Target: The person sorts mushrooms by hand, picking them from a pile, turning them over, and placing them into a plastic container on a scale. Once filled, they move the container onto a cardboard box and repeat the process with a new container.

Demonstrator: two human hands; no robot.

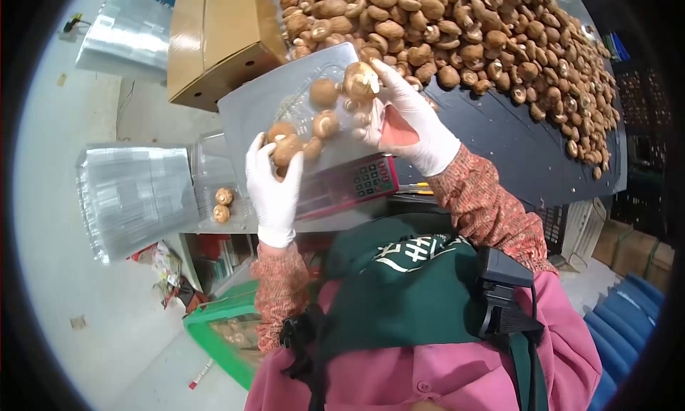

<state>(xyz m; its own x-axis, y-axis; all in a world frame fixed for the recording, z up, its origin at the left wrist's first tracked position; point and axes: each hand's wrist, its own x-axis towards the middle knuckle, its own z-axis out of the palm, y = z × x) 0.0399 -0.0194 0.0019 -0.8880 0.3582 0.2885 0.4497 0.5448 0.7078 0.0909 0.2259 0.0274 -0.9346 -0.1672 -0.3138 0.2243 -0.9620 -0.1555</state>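
My right hand point(414, 122), in a white glove, grips a brown mushroom point(359, 83) with a pale stem at its fingertips. It is over the far right side of a clear plastic tray point(289, 111) on a scale's platform. My left hand point(275, 190), also gloved, has its thumb and fingers around a brown mushroom point(287, 151) at the near left of that tray. Between the hands lie a round mushroom cap point(323, 92) and another mushroom point(325, 124). The keypad point(371, 177) of the red scale shows just below my right hand.
A large heap of mushrooms point(492, 36) covers the far right of the dark table point(492, 143). A cardboard box point(214, 40) stands behind the scale. Stacked clear trays point(135, 200) are at left, beside a tray holding two mushrooms point(222, 205). Below is a green crate point(225, 340).
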